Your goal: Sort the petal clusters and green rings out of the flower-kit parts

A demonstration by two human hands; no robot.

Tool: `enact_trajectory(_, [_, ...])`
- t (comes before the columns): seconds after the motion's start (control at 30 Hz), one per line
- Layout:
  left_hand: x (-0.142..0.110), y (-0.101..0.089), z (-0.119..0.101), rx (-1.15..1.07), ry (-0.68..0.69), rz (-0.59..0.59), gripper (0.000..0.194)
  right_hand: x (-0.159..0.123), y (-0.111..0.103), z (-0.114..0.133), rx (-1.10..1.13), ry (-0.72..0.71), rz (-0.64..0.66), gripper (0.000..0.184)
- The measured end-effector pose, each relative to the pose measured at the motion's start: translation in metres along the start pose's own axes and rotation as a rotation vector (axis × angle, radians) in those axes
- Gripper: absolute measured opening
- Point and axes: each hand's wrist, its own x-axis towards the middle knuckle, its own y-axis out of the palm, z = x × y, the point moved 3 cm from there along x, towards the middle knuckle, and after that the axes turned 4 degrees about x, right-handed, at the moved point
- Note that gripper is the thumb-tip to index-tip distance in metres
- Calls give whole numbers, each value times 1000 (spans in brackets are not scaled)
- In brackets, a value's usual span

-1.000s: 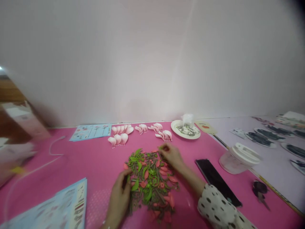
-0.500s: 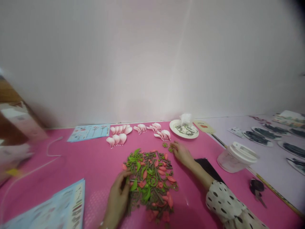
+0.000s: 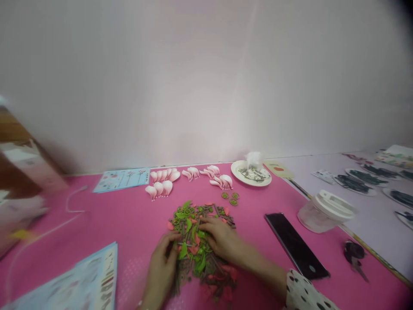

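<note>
A loose pile of small plastic pieces (image 3: 190, 241) lies on the pink table: brown stems, bright green leaves and rings, and coral-red petals. At its left edge rests my left hand (image 3: 161, 262), fingers curved and thumb apart, fingertips touching the pieces; I see nothing held in it. My right hand (image 3: 224, 241) reaches over the pile from the right, its fingers apart and tips among the green pieces. Beyond the pile, three small olive-green rings (image 3: 233, 201) sit together on the table. Several groups of pale pink petals (image 3: 164, 188) stand in rows farther back.
A white plate (image 3: 237, 174) with small parts and a plastic bag stands at the back. To the right are a black phone (image 3: 295, 243), a lidded cup (image 3: 324, 213) and keys (image 3: 355, 256). Printed instruction sheets (image 3: 74, 280) lie at left. Several dark-filled plates (image 3: 355, 185) sit far right.
My right hand has come back from the olive rings to the pile. Three rings now show there, where two were visible. The phone is uncovered. My left hand has barely moved.
</note>
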Motion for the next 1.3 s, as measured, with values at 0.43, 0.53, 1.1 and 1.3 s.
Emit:
enact_trajectory(0.43, [0,-1,-5,-15,-9,-11,18,12,-17,14,-189,83,293,21])
enact_trajectory(0.53, [0,-1,-5,-14,-3,-8,18,2,-13,19,-251,43,355,23])
enact_trajectory(1.1, [-2,0,4,25,-7,11,21,11,-62,-76,93,466,-234,6])
enact_trajectory(1.3, [0,-1,3,37,6,6,20,16,-65,-99,-17,431,-353,3])
